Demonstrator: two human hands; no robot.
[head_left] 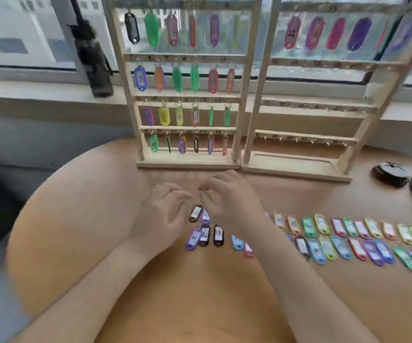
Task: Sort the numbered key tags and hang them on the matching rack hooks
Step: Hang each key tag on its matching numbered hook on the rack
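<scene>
Black key tag (196,214) in right hand's (227,196) fingertip pinch, left hand (163,209) loose, empty, just beside.

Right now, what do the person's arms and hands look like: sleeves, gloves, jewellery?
No sleeves show: left forearm and right forearm are bare. The left hand and right hand are ungloved; no watch, bracelet or ring shows in this blurred frame.

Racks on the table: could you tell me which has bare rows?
The right rack: only its top row holds tags; the left rack is full.
</scene>
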